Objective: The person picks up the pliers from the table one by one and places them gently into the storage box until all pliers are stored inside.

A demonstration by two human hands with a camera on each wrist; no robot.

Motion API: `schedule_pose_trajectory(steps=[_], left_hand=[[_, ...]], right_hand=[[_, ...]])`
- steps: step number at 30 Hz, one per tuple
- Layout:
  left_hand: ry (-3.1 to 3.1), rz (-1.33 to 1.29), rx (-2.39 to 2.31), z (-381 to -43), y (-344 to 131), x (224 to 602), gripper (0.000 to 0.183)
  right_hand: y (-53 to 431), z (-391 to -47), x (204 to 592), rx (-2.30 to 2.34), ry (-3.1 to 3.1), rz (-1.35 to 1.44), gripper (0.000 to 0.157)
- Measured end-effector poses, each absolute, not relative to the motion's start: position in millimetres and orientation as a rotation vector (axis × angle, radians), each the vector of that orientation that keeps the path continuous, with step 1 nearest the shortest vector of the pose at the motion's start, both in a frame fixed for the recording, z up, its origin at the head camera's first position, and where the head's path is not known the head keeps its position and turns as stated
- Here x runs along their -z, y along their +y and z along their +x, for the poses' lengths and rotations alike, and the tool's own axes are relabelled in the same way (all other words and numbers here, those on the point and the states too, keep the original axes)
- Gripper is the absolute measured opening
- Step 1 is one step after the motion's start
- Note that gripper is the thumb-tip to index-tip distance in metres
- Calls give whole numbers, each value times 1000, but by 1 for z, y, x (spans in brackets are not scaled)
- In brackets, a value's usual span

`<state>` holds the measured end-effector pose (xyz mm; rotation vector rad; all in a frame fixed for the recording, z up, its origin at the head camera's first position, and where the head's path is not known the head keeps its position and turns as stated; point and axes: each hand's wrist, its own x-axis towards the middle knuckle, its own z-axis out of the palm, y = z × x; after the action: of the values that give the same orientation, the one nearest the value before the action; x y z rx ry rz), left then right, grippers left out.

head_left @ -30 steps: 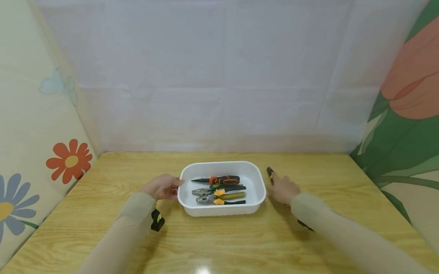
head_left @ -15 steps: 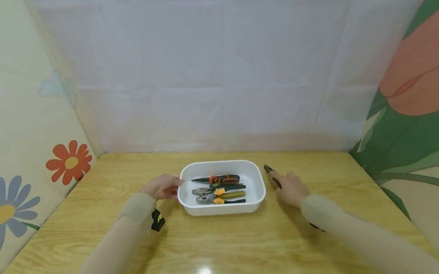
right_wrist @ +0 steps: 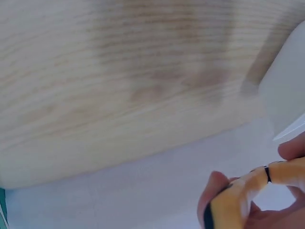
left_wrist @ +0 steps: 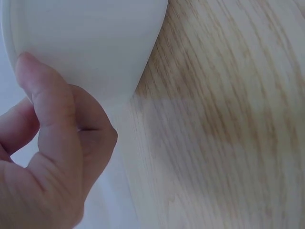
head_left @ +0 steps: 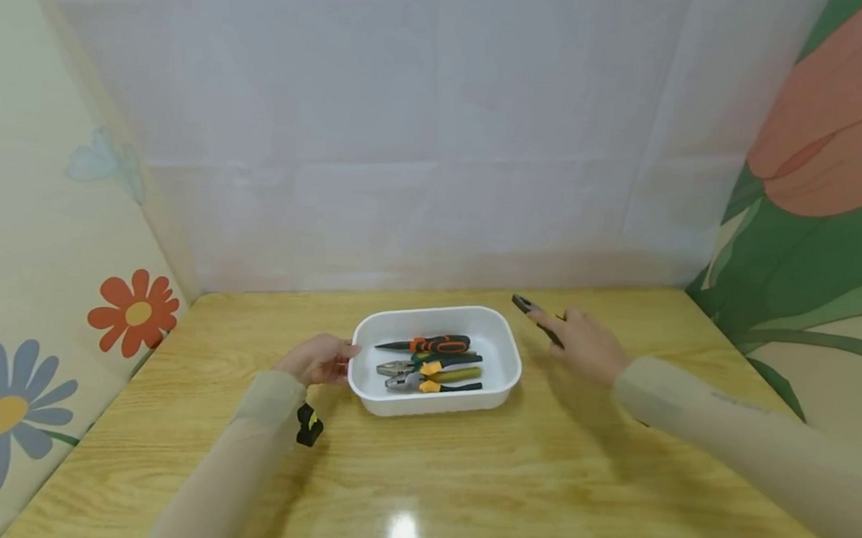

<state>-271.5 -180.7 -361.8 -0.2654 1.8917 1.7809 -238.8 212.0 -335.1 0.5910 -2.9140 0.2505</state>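
Observation:
A white tray (head_left: 366, 400) stands on the table. My left hand (head_left: 320, 359) pinches its left rim; in the left wrist view the thumb (left_wrist: 52, 105) lies over the tray wall (left_wrist: 109, 47). To the right of the tray, my right hand (head_left: 588, 346) holds pliers (head_left: 527, 305) above the table, their dark head pointing up and left. The right wrist view shows their yellow and black handles (right_wrist: 252, 186) between the fingers. Inside the tray lie a pointed black tool with an orange and black handle (head_left: 442, 344) and several pliers (head_left: 403, 380) with yellow collars, partly overlapping.
The wood-grain table (head_left: 391, 478) ends at a white cloth backdrop (head_left: 436, 180). Flower-printed panels (head_left: 30, 240) stand at left and right. A black wrist device (head_left: 309, 425) hangs under the left wrist.
My right hand has moved right and slightly up with the pliers, lifting them off the table beside the tray. The left hand stays on the tray rim.

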Motion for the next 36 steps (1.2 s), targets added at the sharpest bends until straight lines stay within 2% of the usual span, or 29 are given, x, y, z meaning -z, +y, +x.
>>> schedule_pose_trajectory(steps=[17,29,36], left_hand=[[1904,-279,-1756,-272,-181,361,26],[1904,-293,-1756,-272,-180,360,33],[1903,-316,-1763,-271,-179,358,36]], right_hand=[[195,-241,309,-104,-2603,934,47],[172,-242,305,-74,-2604,1032,40],[164,-249,306,2,-2558,1145,41]])
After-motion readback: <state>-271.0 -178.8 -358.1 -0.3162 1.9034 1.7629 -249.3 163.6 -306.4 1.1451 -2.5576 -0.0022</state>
